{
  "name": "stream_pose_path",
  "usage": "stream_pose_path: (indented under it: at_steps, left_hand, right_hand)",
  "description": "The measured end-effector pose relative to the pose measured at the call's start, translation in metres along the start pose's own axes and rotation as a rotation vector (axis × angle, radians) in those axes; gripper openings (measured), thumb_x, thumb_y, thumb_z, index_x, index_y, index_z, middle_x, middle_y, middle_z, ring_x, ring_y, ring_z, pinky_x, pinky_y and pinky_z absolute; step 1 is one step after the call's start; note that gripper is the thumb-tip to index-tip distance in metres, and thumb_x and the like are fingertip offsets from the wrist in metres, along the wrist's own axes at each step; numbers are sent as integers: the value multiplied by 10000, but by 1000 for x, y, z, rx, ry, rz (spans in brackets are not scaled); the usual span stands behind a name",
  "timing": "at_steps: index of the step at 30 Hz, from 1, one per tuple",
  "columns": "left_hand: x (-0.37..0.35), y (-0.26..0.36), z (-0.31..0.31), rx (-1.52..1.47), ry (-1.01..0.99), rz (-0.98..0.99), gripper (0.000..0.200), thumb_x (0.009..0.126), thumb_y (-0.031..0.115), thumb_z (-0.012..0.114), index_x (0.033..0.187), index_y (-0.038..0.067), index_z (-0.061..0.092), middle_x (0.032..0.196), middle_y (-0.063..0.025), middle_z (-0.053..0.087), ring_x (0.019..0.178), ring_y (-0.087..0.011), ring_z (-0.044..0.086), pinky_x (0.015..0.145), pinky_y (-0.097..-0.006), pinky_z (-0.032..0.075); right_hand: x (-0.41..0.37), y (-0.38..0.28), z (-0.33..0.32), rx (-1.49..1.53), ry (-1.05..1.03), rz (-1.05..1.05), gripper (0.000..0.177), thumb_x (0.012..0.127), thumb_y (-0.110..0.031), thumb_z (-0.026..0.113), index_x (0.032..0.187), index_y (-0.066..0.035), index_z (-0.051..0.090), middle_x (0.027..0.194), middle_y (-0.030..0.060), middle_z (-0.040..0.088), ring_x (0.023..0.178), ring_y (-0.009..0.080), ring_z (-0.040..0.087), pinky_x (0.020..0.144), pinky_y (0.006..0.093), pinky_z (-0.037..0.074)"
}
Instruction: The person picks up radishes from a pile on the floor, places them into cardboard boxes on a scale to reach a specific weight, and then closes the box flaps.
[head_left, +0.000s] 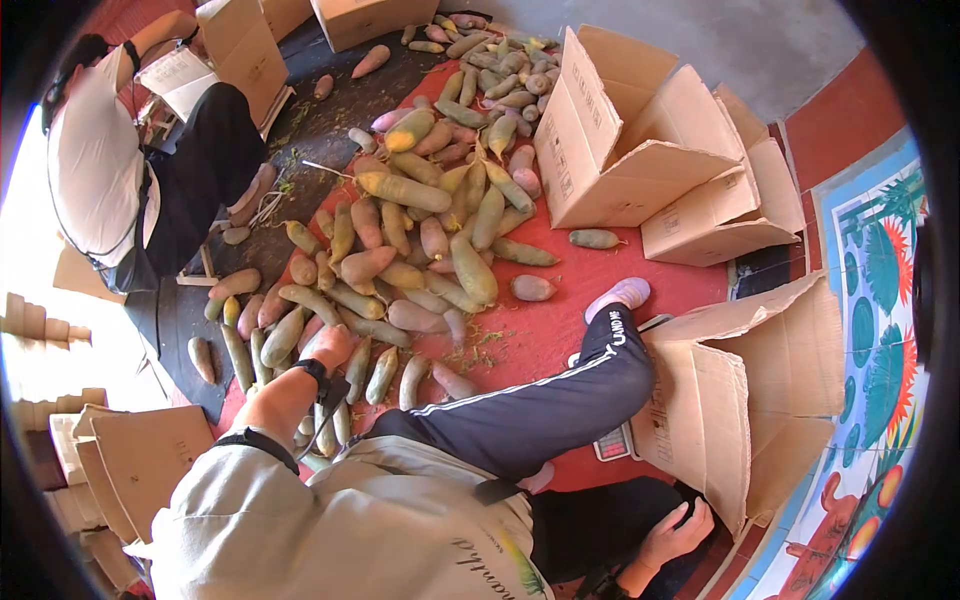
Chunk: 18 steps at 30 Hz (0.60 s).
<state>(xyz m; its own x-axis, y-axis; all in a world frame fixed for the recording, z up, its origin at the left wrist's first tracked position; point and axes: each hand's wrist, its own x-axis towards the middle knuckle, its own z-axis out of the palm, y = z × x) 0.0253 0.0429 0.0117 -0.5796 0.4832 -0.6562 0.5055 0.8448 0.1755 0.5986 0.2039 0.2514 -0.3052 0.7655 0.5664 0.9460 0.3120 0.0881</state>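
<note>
My left hand (332, 346) reaches down into the near edge of a large radish pile (400, 265). Its fingers curl at a pinkish radish (309, 331), though the fingertips are partly hidden. Green and reddish radishes lie close around it, including a green one (284, 337) just beside. My right hand (675, 535) is at the lower right, by my bent knee and below an open cardboard box (700, 400). Its fingers are slightly apart and loosely bent, with nothing visible in them. The box stands close to my legs, with a scale (614, 443) partly showing at its base.
Two more open boxes (625, 180) (725, 205) stand at the upper right. Another person (100, 170) sits at the upper left beside a box (240, 60). Folded cardboard (150, 460) leans at the lower left. A painted tile wall (880, 300) runs along the right.
</note>
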Motion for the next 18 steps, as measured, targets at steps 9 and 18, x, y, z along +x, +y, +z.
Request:
stream_pose_path:
  at_steps: [9,18]
  left_hand:
    - [-7,-13,-6,237,199,87,469,781,163,514,1230,48,439,1303,-167,382,1161,-322,427,969,-394,368]
    - [-12,-4,0,434,-38,198,430,780,159,544,1200,108,468,1168,-148,468,1112,-314,483,895,-427,414]
  right_hand:
    - [-12,6,20,48,-99,86,193,872,-112,504,996,31,543,969,194,537,914,350,515,806,422,426]
    - [-10,0,20,68,-104,82,188,861,-112,507,983,26,547,964,188,535,910,350,515,807,421,425]
